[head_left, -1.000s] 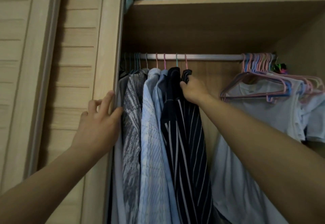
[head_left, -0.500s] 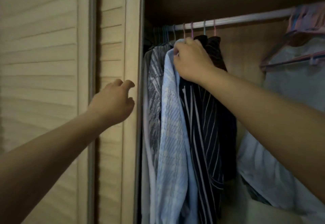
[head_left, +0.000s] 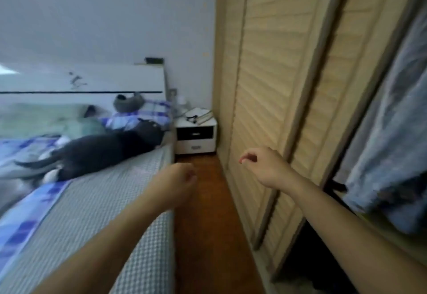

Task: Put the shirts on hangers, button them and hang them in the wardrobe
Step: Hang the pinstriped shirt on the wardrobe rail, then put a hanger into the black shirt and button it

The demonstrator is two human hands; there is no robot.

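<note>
Both hands empty mid-frame: left hand (head_left: 179, 179) fingers curled loosely over bed (head_left: 97, 212) edge; right hand (head_left: 263, 166) fingers loosely curled, before louvered wardrobe door (head_left: 272, 85), touching nothing.

A pale wall (head_left: 104, 16) backs a bed (head_left: 76, 201), white nightstand (head_left: 196, 136) and reddish wooden floor (head_left: 208, 212).

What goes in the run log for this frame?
hands: left and right empty, loosely curled | view: bed, wardrobe door | hung shirt at right edge
</note>
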